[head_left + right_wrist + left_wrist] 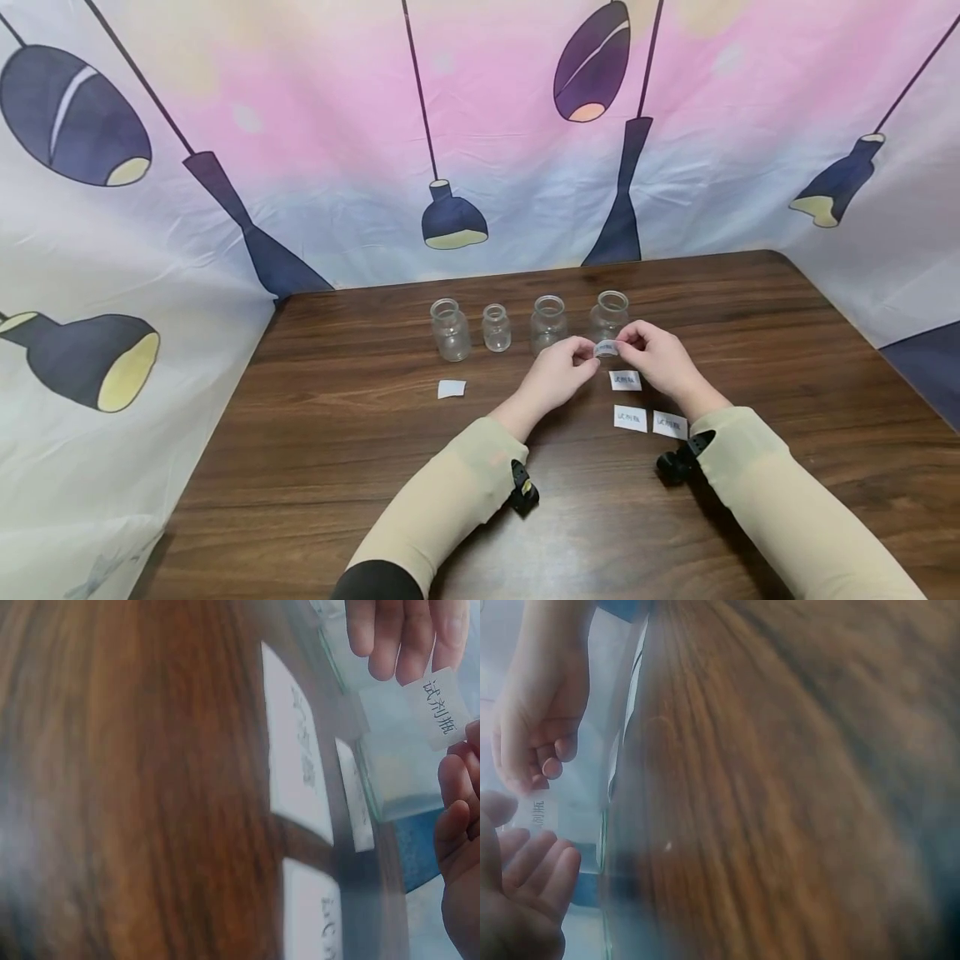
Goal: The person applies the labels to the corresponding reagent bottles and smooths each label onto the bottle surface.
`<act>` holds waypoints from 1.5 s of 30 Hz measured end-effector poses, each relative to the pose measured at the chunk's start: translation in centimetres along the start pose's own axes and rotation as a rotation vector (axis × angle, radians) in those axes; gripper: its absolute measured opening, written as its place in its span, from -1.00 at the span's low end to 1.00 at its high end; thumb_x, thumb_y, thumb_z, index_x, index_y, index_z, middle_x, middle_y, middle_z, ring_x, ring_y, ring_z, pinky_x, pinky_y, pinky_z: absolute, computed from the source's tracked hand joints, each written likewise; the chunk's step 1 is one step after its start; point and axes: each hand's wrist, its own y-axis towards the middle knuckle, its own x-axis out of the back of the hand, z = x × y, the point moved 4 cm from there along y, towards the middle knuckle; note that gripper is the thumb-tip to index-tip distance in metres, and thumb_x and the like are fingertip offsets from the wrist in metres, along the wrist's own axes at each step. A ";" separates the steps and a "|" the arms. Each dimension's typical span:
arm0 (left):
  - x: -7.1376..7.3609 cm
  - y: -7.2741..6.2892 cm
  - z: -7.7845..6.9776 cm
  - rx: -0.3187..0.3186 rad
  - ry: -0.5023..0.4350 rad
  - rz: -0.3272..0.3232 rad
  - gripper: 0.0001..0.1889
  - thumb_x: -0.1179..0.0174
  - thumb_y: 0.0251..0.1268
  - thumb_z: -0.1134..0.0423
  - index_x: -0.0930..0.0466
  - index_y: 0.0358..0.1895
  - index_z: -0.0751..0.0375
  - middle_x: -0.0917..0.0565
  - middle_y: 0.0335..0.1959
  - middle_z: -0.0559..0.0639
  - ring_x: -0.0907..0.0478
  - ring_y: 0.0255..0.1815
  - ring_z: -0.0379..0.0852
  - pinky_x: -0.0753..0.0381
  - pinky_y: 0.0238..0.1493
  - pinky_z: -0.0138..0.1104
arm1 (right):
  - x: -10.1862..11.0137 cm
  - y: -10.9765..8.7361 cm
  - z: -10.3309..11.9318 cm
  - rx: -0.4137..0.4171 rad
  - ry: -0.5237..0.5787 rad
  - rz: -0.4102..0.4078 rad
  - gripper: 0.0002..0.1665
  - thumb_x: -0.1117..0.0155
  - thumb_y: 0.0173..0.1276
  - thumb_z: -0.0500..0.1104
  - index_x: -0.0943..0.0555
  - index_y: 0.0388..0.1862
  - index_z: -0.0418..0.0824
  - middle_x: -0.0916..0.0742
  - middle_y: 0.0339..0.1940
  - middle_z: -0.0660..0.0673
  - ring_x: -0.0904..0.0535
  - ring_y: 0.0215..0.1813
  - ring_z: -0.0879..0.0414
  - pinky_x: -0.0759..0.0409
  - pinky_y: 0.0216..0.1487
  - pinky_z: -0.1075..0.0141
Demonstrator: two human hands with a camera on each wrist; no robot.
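Observation:
Both hands hold one small white paper label (606, 348) in front of the glass jar (611, 308) on the right. My left hand (557, 372) pinches its left end, my right hand (662, 360) its right end, and the label bows slightly upward between them. Handwritten characters on the label (437, 709) show in the right wrist view. In the left wrist view, the left hand (529, 892) and right hand (544, 712) face each other across it. Another glass jar (550, 318) stands just behind the left hand, its lower part partly hidden.
To the left stand a larger glass jar (451, 335) and a small one (497, 330). A blank-looking paper piece (452, 389) lies before them. Three written labels lie near the right hand: the upper label (625, 381), lower-left label (630, 418) and lower-right label (670, 425).

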 end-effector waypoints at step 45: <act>-1.2 0.6 0.3 0.070 -0.036 -0.005 -0.61 -0.10 0.31 0.16 -0.47 0.16 0.20 -0.61 -0.01 0.00 -0.52 0.01 -0.19 -0.47 0.03 -0.38 | 0.0 0.4 -1.8 -0.083 -0.011 -0.035 -0.86 -0.15 0.37 -0.18 -0.52 -0.20 -0.25 -0.64 -0.36 -0.15 -0.48 -0.32 0.01 -0.44 -0.30 0.22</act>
